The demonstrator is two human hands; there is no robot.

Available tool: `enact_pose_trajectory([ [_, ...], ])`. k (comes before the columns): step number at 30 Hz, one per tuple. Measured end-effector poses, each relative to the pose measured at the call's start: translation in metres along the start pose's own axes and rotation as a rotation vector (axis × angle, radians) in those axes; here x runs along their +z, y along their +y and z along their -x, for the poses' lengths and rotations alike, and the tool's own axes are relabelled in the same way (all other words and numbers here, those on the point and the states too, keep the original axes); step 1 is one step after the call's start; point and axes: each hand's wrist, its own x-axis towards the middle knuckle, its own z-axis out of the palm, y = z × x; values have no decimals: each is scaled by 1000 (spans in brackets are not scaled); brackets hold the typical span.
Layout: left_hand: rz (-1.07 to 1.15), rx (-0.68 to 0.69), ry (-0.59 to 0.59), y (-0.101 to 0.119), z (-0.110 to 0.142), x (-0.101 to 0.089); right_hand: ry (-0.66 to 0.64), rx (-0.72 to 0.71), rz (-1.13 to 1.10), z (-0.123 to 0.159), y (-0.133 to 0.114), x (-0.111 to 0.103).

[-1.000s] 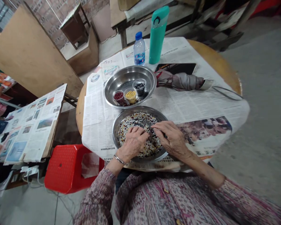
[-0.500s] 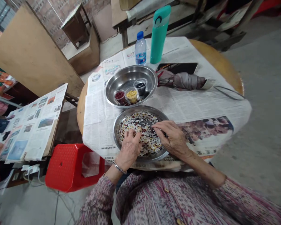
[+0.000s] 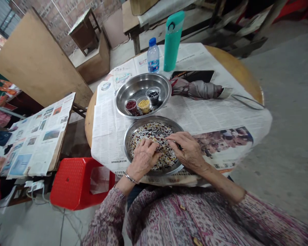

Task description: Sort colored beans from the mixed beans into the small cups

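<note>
A round metal tray [image 3: 128, 136] holds a loose mix of white, yellow, dark red and black grains and beans [image 3: 154, 131]. Over its lower left part rests my left hand [image 3: 145, 153], fingers curled down and thumb close to the index finger at the grains. My right hand [image 3: 187, 150] is at the tray's right rim, with fingers bent inward above the mix; whatever lies within it is hidden. Just behind stands a deeper metal basin [image 3: 120, 102] with three clear cups: red beans [image 3: 131, 106], yellow beans [image 3: 144, 105] and black beans [image 3: 154, 95].
Newspaper [image 3: 105, 130] covers the round table. Behind the basin are a water bottle [image 3: 153, 56] and a teal flask [image 3: 173, 41]. A folded umbrella [image 3: 195, 89] and a dark phone [image 3: 195, 75] lie right. A red stool [image 3: 72, 184] stands left; another person's hand shows far left.
My left hand's thumb and index finger have come closer together and shifted slightly right over the grains. My right hand has hardly moved. The view has shifted a little.
</note>
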Motion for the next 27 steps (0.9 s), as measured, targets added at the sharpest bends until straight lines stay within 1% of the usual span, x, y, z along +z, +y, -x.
enact_pose_trajectory([
  [4,-37,-87,-57,-1,19,-5,-7,10,-9,1,1,0],
  [6,-12,-132,-99,0,22,-4,-8,15,-15,1,1,1],
  [8,26,-139,-136,2,21,-2,-7,16,-14,1,1,1],
  [11,76,-83,-155,7,13,4,-12,11,-4,2,1,1],
  [16,97,50,-87,13,-4,13,12,-6,8,2,2,1],
  [21,0,174,-63,13,-23,17,20,-2,-7,3,3,2],
  [24,-82,208,-51,11,-33,19,32,7,-4,3,3,2],
  [27,-134,217,-13,6,-42,22,41,11,-1,2,1,1],
])
